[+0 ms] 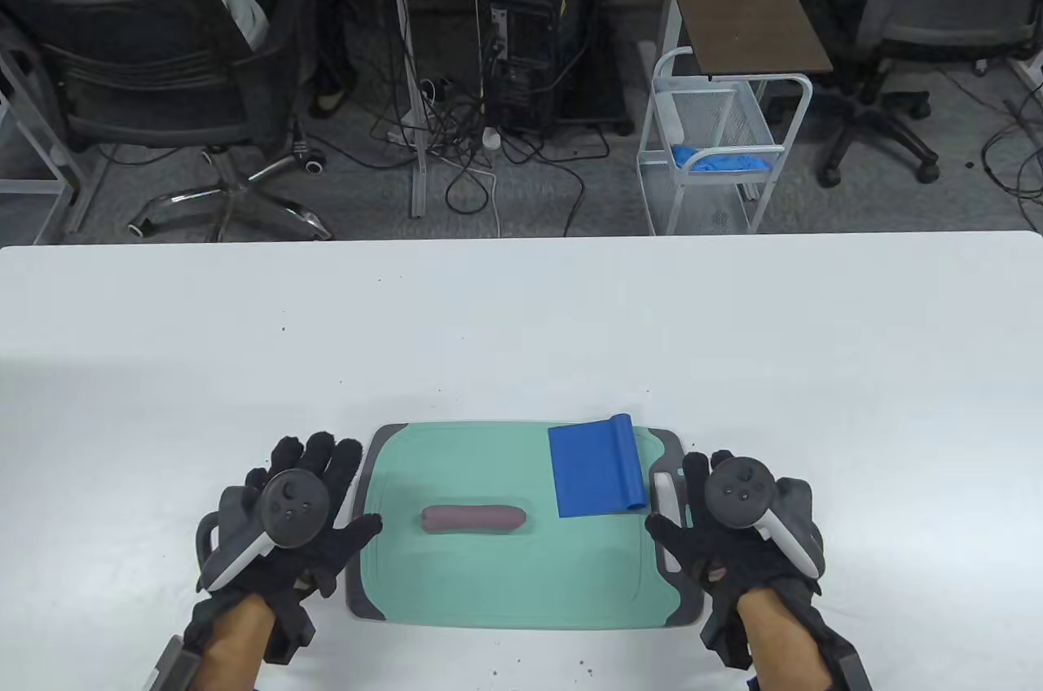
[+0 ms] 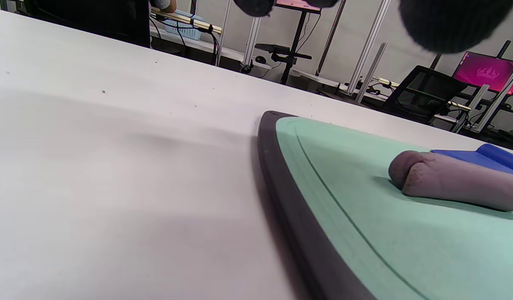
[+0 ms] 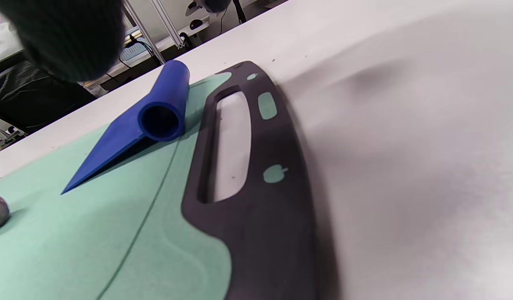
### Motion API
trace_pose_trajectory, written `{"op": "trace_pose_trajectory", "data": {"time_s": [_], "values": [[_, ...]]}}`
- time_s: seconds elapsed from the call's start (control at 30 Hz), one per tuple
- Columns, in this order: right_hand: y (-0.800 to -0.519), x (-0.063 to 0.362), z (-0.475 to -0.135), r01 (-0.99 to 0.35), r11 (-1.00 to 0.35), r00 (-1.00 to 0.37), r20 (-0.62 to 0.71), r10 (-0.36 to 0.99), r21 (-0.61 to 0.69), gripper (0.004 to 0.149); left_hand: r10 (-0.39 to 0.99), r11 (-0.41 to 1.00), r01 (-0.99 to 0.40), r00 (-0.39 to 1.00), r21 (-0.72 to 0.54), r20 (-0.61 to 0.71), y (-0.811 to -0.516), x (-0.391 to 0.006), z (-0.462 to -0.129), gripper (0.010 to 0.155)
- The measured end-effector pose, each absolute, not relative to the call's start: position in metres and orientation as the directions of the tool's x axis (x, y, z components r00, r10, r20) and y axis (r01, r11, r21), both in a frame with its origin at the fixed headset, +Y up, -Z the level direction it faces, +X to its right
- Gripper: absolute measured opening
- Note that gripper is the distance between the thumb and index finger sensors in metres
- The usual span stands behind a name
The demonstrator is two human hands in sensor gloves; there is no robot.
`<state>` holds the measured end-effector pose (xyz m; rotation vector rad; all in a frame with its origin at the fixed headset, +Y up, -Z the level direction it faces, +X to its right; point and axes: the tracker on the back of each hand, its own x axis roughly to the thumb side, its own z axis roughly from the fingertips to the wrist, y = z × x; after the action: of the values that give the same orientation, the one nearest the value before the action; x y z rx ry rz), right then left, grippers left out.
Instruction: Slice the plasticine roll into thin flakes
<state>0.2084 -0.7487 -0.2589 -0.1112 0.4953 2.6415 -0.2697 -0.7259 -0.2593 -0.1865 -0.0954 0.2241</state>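
Observation:
A brown-purple plasticine roll [image 1: 473, 518] lies whole on the green cutting board [image 1: 521, 585], left of centre; it also shows in the left wrist view [image 2: 452, 180]. A blue plastic scraper [image 1: 593, 470] with a rolled handle lies on the board's far right; it shows in the right wrist view [image 3: 150, 114]. My left hand [image 1: 305, 495] rests flat on the table at the board's left edge, fingers spread, holding nothing. My right hand [image 1: 717, 516] lies over the board's grey handle end [image 3: 256, 175], fingers spread, holding nothing.
The white table [image 1: 521, 332] stretches far behind the board. Beyond its far edge stand office chairs [image 1: 155, 72], a wire cart [image 1: 717, 145] and cables on the floor.

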Motion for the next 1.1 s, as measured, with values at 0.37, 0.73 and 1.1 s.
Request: {"op": "trace_pose_trajectory", "data": {"time_s": [0.37, 0.73, 1.1], "values": [[-0.749, 0.209, -0.259, -0.449, -0.836, -0.894, -0.157, 0.421, 0.315, 0.095, 0.238, 0.956, -0.220, 0.968, -0.192, 0.076, -0.727, -0.270, -0.260, 0.088], [-0.739, 0.200, -0.260, -0.445, -0.855, -0.896, -0.129, 0.425, 0.268, 0.094, 0.277, 0.952, -0.258, 0.955, -0.162, 0.107, -0.718, -0.264, -0.257, 0.087], [-0.740, 0.159, -0.282, -0.361, -0.893, -0.932, -0.133, 0.337, 0.268, 0.092, 0.306, 0.946, -0.284, 0.942, -0.158, 0.137, -0.713, -0.257, -0.254, 0.086]]}}
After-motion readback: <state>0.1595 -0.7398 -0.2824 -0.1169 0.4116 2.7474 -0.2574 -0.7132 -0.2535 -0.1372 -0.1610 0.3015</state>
